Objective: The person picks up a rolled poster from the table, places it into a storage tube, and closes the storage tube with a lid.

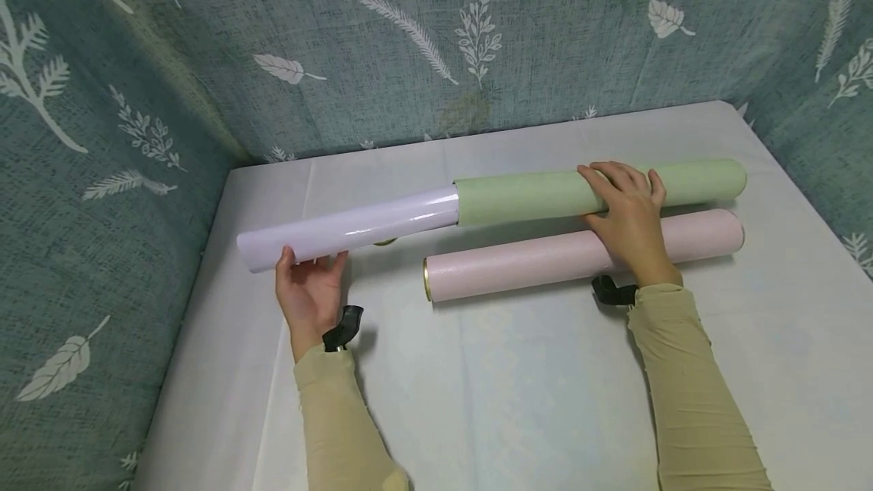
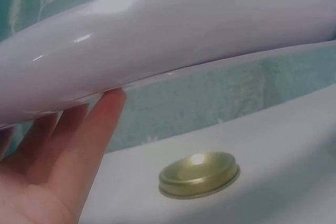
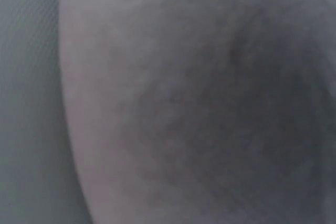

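Observation:
A glossy lavender rolled sheet [image 1: 355, 222] runs into the left mouth of a pale green tube [image 1: 525, 195]; how far it reaches inside is hidden. Near the roll's outer end, my left hand [image 1: 310, 294] holds it, thumb on the near side and fingers underneath. In the left wrist view, fingertips touch the underside of the lavender roll [image 2: 173, 30]. My right hand [image 1: 630, 222] grips the green tube from above, its fingers over the top and thumb on the near side. A pink tube [image 1: 518, 264] lies just in front, under the right wrist, and fills much of the blurred right wrist view.
A round gold lid [image 2: 199, 176] lies on the white-covered table [image 1: 518, 385] beneath the lavender roll. The pink tube has a gold rim at its left end. Green leaf-patterned cloth [image 1: 423, 44] rises behind the table and on both sides.

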### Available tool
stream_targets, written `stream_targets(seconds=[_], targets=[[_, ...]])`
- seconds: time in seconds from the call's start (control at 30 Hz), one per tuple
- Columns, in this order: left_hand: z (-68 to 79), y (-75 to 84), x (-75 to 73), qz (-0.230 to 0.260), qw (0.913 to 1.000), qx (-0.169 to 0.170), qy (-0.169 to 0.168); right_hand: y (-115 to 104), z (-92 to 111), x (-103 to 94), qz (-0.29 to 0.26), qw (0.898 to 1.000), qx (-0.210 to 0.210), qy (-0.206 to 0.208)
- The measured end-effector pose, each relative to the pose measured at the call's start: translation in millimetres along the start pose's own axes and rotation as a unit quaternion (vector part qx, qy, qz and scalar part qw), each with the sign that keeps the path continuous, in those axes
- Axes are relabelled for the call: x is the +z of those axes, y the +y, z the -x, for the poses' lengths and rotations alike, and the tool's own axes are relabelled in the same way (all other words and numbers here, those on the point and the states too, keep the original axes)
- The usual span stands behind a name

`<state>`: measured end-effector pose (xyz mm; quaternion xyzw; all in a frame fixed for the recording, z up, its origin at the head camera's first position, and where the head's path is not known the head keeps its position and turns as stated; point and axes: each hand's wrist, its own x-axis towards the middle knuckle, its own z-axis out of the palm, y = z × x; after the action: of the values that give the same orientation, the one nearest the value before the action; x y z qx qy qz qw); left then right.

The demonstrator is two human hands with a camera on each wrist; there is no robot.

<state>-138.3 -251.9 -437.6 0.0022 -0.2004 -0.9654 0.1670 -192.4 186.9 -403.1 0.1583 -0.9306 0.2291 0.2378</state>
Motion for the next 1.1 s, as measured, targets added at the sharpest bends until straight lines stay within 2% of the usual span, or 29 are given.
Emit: stream_targets(seconds=[0.23, 0.47, 0.6, 0.83, 1.1], targets=[[-1.4, 0.7, 6.1, -0.002, 1.0, -0.004, -0.007, -0.7, -0.3, -0.4, 0.002, 1.0, 0.001, -0.003], [-2.9, 3.5, 15.7, 0.024, 0.9996, -0.005, -0.015, -1.5, 0.0, -0.8, 0.004, 1.0, 0.001, -0.004], [-2.0, 4.1, 18.6, 0.003, 0.9994, -0.011, -0.033, -2.1, 0.1, -1.2, 0.006, 1.0, 0.004, -0.006], [0.1, 3.5, 23.4, 0.012, 0.997, -0.036, -0.068, -2.0, 0.4, -0.8, 0.01, 1.0, 0.007, -0.012], [-1.1, -0.7, 20.0, 0.007, 0.9975, -0.042, -0.057, -2.3, 0.1, -0.9, 0.009, 1.0, 0.006, -0.012]])
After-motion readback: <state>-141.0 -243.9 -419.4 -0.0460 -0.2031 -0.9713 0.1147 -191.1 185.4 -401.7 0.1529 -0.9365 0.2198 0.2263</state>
